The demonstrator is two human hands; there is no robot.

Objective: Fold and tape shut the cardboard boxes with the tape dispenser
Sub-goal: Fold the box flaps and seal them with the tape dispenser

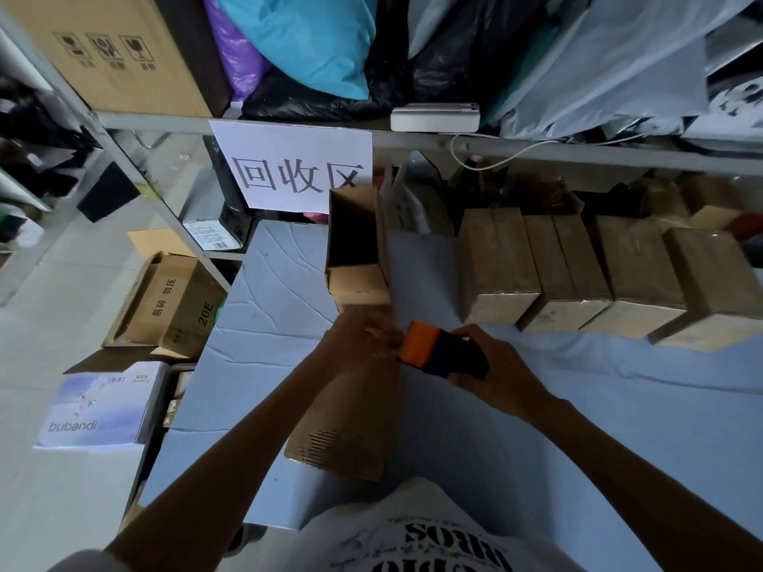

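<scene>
The right hand (495,373) gripped the orange tape dispenser (437,353) by the cardboard box (351,423) on the blue table (578,427). The left hand (363,336) touched that box, fingers too blurry to tell. A sign (295,167) read "回收区"; a white box (99,406) said "bubandi".

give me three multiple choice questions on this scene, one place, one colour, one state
1. Where does the row of taped boxes sit? A on the table, far right B on the floor C on the top shelf
2. What colour is the tape dispenser? A orange and black B green C white
3. What is the right hand doing? A hanging idle B gripping the dispenser C lifting a bag
Answers: A, they line the blue table's back; A, both colours show; B, fingers wrap its body.
</scene>
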